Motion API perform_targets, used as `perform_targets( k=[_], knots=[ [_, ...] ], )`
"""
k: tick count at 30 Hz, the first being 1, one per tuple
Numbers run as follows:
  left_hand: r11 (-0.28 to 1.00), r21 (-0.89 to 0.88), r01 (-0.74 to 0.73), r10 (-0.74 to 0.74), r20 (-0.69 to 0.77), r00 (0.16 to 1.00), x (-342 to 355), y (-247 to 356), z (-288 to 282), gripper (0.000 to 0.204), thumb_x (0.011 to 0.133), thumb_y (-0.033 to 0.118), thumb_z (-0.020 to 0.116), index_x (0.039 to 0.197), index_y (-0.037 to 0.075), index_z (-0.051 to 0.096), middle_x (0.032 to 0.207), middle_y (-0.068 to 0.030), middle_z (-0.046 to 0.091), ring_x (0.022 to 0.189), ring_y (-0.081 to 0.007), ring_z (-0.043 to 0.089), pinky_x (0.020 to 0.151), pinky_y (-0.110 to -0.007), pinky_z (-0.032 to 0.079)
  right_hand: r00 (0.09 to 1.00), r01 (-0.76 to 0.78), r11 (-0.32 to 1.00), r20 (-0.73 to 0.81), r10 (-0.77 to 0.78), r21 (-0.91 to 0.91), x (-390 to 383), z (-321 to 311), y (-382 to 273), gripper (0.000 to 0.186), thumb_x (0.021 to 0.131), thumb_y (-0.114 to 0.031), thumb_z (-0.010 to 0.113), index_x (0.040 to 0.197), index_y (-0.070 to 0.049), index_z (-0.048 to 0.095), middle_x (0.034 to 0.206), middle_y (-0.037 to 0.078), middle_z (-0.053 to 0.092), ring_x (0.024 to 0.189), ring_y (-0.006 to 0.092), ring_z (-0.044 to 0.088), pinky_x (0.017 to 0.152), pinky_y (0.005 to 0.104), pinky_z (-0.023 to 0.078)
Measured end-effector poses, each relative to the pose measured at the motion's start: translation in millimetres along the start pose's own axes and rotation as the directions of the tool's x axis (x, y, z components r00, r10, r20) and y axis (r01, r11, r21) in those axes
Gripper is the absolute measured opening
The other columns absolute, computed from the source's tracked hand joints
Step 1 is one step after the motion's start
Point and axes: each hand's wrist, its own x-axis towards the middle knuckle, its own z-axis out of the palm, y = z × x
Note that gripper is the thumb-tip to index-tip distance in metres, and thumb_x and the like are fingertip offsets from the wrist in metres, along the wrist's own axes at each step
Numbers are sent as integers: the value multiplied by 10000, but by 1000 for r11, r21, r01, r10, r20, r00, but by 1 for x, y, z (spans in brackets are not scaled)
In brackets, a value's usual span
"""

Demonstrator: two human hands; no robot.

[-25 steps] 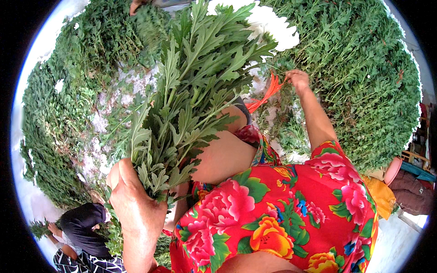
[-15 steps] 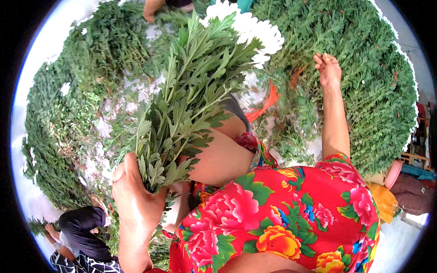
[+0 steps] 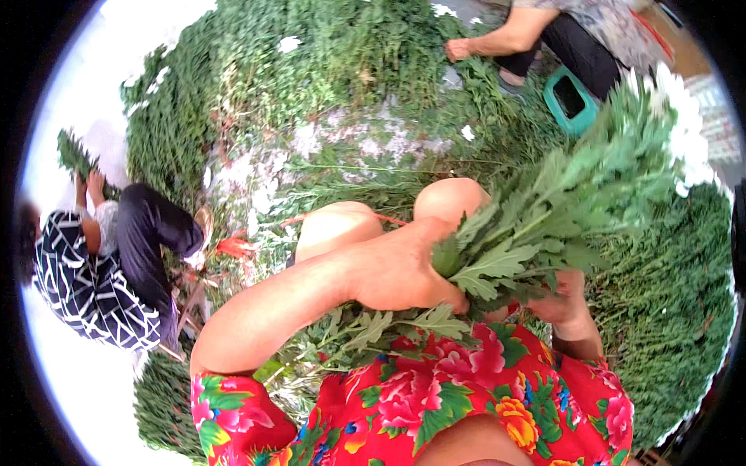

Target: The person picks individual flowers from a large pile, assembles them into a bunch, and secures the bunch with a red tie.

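A leafy bunch of white chrysanthemums slants across my front, its white heads toward the upper right. My left hand is wrapped round the stems near their lower end, above my knees. Cut stems and a few leaves stick out below that hand, toward the lower left. Under the foliage, close to my red flowered top, is my right hand. Leaves cover its fingers, so its grip does not show.
Heaps of cut green stems ring me, with a further pile at right. One co-worker sits at left holding a bunch; another person's hand reaches into stems at the back. A teal stool stands behind the flowers. Orange-red ties lie at left.
My view has turned left. The bunch has swung from upright to slanting right, still in my left hand. My right hand has come from the stem pile to beneath the bunch.
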Motion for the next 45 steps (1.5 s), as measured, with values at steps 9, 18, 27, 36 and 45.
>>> perform_targets(
  k=[9, 18, 27, 36, 45],
  knots=[
    [986, 157, 64, -4, -357, 934, 14, -15, 7, 527, 747, 149, 792, 1185, -41, 570, 1009, -263, 711, 959, -430, 703, 834, -478, 551, 865, 339, 878, 254, -432, 339, 35, -30, -54, 62, 784, -13, 698, 813, -6, 643, 780, 127, 695, 663, 294, 687, 601, 384, 554],
    [963, 243, -118, 258, -694, 672, 55, -68, 70, 164, 967, 207, 558, 1024, 80, 643, 945, -209, 688, 883, -392, 712, 744, -532, 561, 964, 57, 952, -265, 26, 302, 114, 49, -47, 53, 973, -96, 638, 942, -82, 597, 834, -42, 524, 720, 56, 500, 598, 229, 403],
    [755, 653, 60, 332, -460, 824, 25, -71, 53, 260, 844, 220, 684, 1029, 39, 667, 985, -95, 663, 1099, -253, 598, 758, -371, 497, 990, -77, 825, -58, 132, 561, 141, 69, -21, 75, 1070, -124, 555, 1045, -55, 541, 746, 16, 503, 630, 75, 452, 561, 230, 389],
    [415, 800, 433, 791, -552, 264, -15, -45, 18, 210, 692, 288, 744, 784, 100, 766, 919, -115, 749, 1115, -403, 613, 866, -495, 468, 991, -105, 782, -2, 134, 614, 151, 58, -6, 103, 1052, -130, 606, 1116, -73, 549, 1001, -5, 607, 916, 72, 607, 824, 247, 492],
    [808, 180, -562, 548, -580, 602, 14, -67, 27, 308, 809, 204, 667, 582, -4, 643, 623, -103, 646, 566, -210, 646, 572, -411, 515, 973, -36, 738, -146, 181, 674, 142, 54, 0, 68, 1072, -113, 562, 1090, -48, 572, 890, 36, 582, 802, 98, 541, 719, 247, 467]
  ],
)
